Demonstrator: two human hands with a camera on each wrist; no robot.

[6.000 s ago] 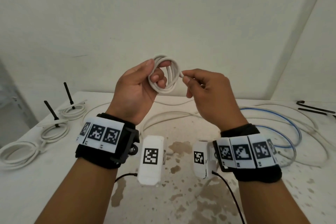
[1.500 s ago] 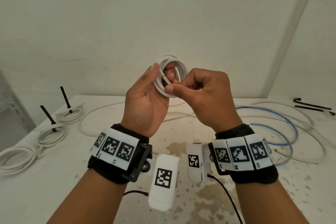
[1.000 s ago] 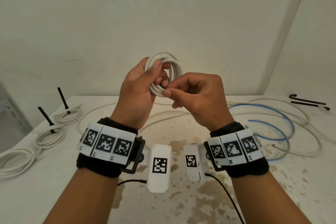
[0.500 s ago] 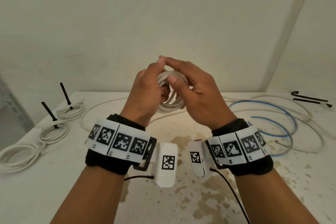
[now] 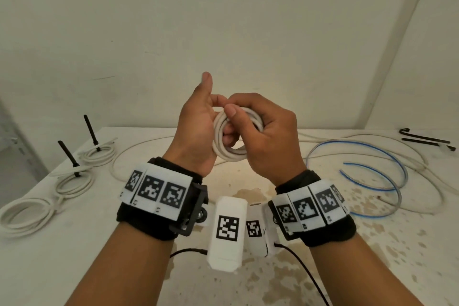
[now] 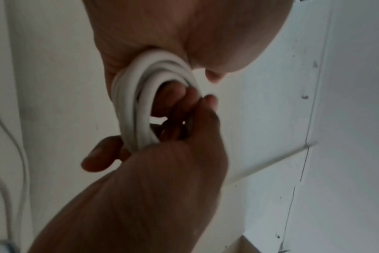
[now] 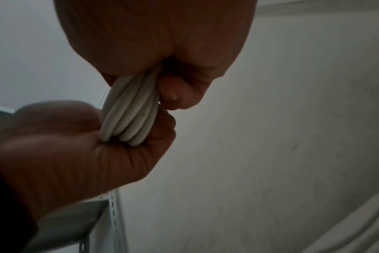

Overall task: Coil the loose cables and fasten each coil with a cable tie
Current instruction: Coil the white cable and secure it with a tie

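Since half a second ago, both hands have dropped slightly and the left thumb now points up. Held above the counter (image 5: 74, 243), the white cable coil (image 5: 224, 150) sits between the hands: the left hand (image 5: 196, 129) curls its fingers through the loop, and the right hand (image 5: 268, 136) wraps the coil's right side, thumb pressed on top.

Your right hand (image 5: 268, 136) covers the right part of the white coil (image 5: 224, 149); its cable end cannot be located. The left-hand fingers (image 5: 229, 135) pass inside the loop (mostly hidden). Both wrist views are blurred.
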